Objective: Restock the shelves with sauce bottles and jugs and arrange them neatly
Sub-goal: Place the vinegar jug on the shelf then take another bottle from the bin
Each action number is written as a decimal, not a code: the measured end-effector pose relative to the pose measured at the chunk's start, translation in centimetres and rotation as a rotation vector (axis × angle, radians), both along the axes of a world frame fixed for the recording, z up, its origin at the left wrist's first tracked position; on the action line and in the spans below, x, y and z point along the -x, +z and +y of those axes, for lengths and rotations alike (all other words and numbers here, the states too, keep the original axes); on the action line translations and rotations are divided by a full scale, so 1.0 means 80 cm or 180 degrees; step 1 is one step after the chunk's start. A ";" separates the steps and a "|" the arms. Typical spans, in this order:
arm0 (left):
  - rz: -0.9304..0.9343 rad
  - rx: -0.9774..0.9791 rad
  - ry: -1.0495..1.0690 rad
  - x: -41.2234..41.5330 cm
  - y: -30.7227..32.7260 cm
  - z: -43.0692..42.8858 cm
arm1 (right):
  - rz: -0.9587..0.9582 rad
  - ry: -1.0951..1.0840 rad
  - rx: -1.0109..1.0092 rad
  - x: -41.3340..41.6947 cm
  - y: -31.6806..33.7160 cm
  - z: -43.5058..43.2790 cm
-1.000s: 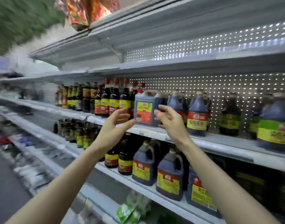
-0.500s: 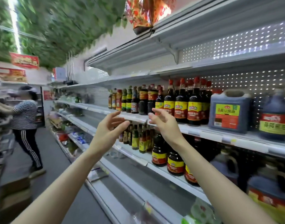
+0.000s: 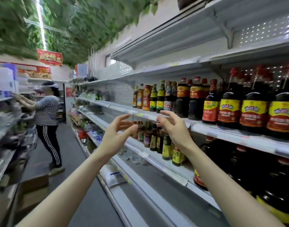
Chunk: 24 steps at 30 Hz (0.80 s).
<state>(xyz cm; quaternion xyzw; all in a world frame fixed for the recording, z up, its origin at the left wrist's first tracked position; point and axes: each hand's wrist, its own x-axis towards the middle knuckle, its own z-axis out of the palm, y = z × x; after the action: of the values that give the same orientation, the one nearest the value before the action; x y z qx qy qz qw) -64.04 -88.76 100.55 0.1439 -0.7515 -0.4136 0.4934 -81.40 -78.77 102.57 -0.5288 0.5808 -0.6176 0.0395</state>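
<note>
My left hand and my right hand are raised side by side in front of the white shelving, palms facing each other, fingers loosely spread, both holding nothing. Dark sauce bottles with red and yellow labels stand in a row on the shelf to the right of my hands. Smaller mixed sauce bottles stand further left on that shelf. On the shelf below, small jars and bottles sit behind my hands. Dark jugs fill the lower right.
A person in a striped shirt works at the facing shelves down the aisle. Cardboard boxes lie on the grey floor at lower left. Green foliage hangs from the ceiling. The lowest shelf runs along the aisle.
The view has swung left along the aisle; the blue jug and other jugs have slid out of sight to the right. Both hands stay raised and hold nothing.
</note>
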 end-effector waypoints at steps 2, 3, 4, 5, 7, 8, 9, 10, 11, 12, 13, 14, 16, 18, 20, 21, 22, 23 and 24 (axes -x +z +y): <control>-0.0052 -0.0008 0.0000 0.024 -0.002 -0.052 | 0.0018 -0.0062 -0.0016 0.023 -0.007 -0.052; -0.0085 -0.0012 -0.0038 0.038 0.002 -0.081 | 0.0017 -0.0100 -0.0005 0.037 -0.006 -0.080; -0.0133 0.0008 -0.0083 0.055 0.010 -0.114 | -0.0007 -0.0136 0.0020 0.052 -0.003 -0.114; -0.0135 0.0034 -0.0118 0.065 0.016 -0.133 | -0.0026 -0.0151 0.0024 0.062 -0.001 -0.131; -0.0164 0.0058 -0.0192 0.091 0.022 -0.183 | -0.0135 -0.0196 0.0009 0.083 -0.001 -0.176; -0.0166 0.0084 -0.0194 0.100 0.023 -0.202 | -0.0164 -0.0218 0.0021 0.091 -0.002 -0.192; -0.0132 0.0082 -0.0237 0.114 0.024 -0.225 | -0.0181 -0.0250 0.0024 0.103 0.000 -0.212; -0.0136 0.0055 -0.0264 0.128 0.022 -0.246 | -0.0181 -0.0305 0.0005 0.114 0.000 -0.229; -0.0126 0.0027 -0.0323 0.141 0.021 -0.262 | -0.0178 -0.0338 -0.0004 0.123 0.002 -0.243; -0.0129 -0.0003 -0.0371 0.153 0.020 -0.278 | -0.0175 -0.0394 -0.0013 0.131 0.004 -0.256; -0.0089 -0.0038 -0.0458 0.166 0.018 -0.293 | -0.0173 -0.0438 -0.0012 0.139 0.005 -0.267; -0.0075 -0.0066 -0.0544 0.181 0.015 -0.311 | -0.0161 -0.0514 -0.0029 0.150 0.004 -0.281; -0.0084 -0.0084 -0.0680 0.207 0.005 -0.343 | -0.0152 -0.0665 -0.0060 0.168 -0.005 -0.302; -0.0173 -0.0078 -0.0872 0.233 -0.009 -0.377 | -0.0191 -0.0866 -0.0096 0.188 -0.022 -0.325; -0.0251 -0.0100 -0.1064 0.253 -0.023 -0.409 | -0.0242 -0.1055 -0.0131 0.201 -0.039 -0.343; -0.0251 -0.0098 -0.1164 0.263 -0.029 -0.425 | -0.0269 -0.1133 -0.0139 0.206 -0.048 -0.353; -0.0283 -0.0090 -0.1257 0.274 -0.039 -0.444 | -0.0300 -0.1219 -0.0152 0.209 -0.057 -0.365; -0.0349 -0.0088 -0.1398 0.285 -0.051 -0.465 | -0.0365 -0.1328 -0.0150 0.213 -0.070 -0.382; -0.0436 -0.0072 -0.1486 0.296 -0.065 -0.484 | -0.0446 -0.1404 -0.0142 0.216 -0.083 -0.398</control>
<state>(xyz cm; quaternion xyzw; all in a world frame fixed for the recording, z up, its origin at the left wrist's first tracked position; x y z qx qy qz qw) -87.75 -127.47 95.32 -0.0005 -0.7914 -0.5141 0.3307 -98.67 -110.58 95.97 -0.3439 0.6916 -0.6336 -0.0445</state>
